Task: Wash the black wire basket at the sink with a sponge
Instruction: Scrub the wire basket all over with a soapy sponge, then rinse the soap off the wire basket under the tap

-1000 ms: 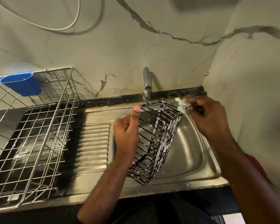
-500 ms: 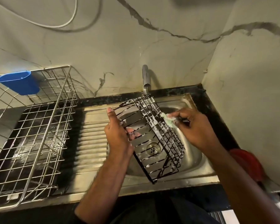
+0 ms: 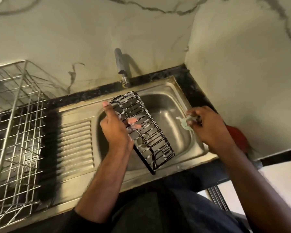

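Observation:
The black wire basket (image 3: 146,132), streaked with white soap foam, hangs tilted over the steel sink (image 3: 168,105). My left hand (image 3: 115,126) grips its left side, thumb up along the rim and fingertips poking through the wires. My right hand (image 3: 208,126) is off to the right of the basket, apart from it, pinching a small pale green sponge (image 3: 184,122) above the sink's right side. The basket's lower corner reaches past the sink's front edge.
A tap (image 3: 122,71) stands behind the sink against the marble wall. A ridged drainboard (image 3: 74,145) lies left of the bowl, and a large steel wire dish rack (image 3: 15,132) fills the far left. A red object (image 3: 238,137) sits at the right counter edge.
My right hand with the sponge has pulled away from the basket to the right. My left hand has turned the basket more edge-on. The view has shifted left and down.

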